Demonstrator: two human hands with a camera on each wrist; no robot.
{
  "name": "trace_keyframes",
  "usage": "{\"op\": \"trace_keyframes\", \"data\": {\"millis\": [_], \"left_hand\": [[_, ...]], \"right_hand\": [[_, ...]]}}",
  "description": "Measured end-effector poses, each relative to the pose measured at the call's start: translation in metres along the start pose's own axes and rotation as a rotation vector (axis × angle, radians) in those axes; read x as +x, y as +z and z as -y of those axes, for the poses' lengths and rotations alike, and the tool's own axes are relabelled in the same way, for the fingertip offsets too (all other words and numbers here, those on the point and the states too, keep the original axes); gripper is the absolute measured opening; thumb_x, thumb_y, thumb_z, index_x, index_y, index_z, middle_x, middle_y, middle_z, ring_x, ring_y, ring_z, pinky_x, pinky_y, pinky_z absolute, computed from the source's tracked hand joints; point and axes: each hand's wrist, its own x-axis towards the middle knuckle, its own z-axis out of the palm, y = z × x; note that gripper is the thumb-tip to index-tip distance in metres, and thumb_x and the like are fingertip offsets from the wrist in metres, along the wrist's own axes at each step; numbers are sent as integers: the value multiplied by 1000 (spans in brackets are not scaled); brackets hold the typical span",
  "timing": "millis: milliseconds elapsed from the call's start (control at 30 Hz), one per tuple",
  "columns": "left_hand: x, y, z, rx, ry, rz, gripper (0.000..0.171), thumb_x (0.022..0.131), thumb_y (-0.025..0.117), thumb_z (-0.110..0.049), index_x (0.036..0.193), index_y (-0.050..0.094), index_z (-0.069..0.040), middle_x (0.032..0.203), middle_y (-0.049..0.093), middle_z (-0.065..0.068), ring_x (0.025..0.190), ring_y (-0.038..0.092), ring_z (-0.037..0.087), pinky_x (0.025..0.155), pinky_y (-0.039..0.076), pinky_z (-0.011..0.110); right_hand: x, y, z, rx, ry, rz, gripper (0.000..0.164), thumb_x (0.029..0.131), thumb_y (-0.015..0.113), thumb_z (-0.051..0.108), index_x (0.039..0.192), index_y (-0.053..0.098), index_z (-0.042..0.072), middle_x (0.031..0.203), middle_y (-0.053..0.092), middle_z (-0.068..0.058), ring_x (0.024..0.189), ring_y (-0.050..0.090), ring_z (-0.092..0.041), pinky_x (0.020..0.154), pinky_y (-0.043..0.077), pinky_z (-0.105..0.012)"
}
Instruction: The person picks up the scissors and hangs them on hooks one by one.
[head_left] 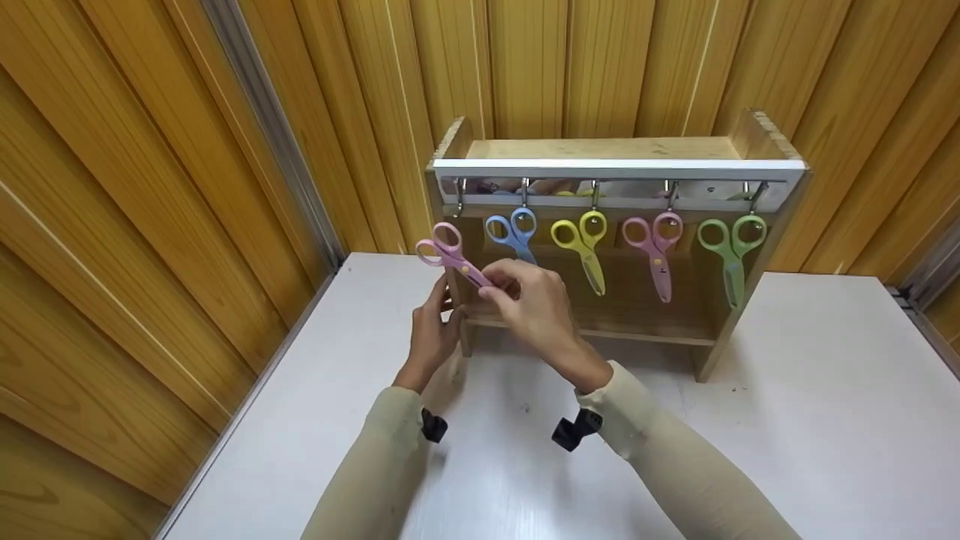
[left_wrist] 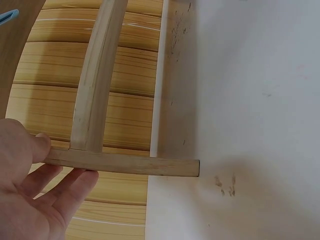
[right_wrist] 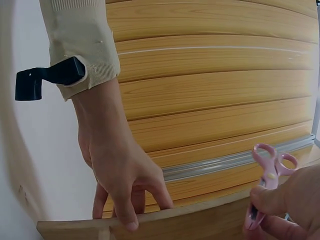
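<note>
My right hand (head_left: 534, 304) pinches a pair of pink scissors (head_left: 454, 253) by the blades, thumb against fingers. The handle loops point up and left, in front of the rack's left edge. In the right wrist view the pink scissors (right_wrist: 270, 170) show a yellow pivot. My left hand (head_left: 433, 334) holds the left side panel of a wooden rack (head_left: 592, 328). Seen from the left wrist, the thumb and fingers of the left hand (left_wrist: 37, 192) lie on opposite sides of that panel (left_wrist: 130, 163). A metal hook (head_left: 459, 201) is just above the held scissors.
Along the rack's metal rail (head_left: 622, 171), blue scissors (head_left: 513, 234), yellow scissors (head_left: 585, 244), another pink pair of scissors (head_left: 655, 247) and green scissors (head_left: 732, 251) hang from hooks. The rack stands on a white table (head_left: 495, 465). Wood-patterned walls (head_left: 525, 67) rise behind and left.
</note>
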Motion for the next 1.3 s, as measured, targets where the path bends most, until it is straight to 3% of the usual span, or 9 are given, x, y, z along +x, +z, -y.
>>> {"op": "trace_keyframes", "data": {"millis": [333,867,1300], "left_hand": [[1,1,0,-35,-25,5,61,98,64,4,154,43,-7,136,65,20,114,69,33,95,59,38],[1,1,-2,-16,5,-12,59,97,63,6,152,45,-3,132,67,22,112,70,35,93,60,42],[1,0,-3,1,-38,7,61,98,63,4,155,42,-6,136,65,19,115,69,31,94,60,37]], "right_hand": [[7,13,-2,49,47,-83,12,86,84,10,96,78,9,82,74,2,70,63,-8,62,51,-26],[2,22,-10,39,94,-106,11,88,82,11,98,78,9,84,75,1,72,64,-10,63,51,-27],[1,27,-14,35,78,-142,10,88,82,11,97,78,9,84,75,1,71,66,-10,62,53,-26]]}}
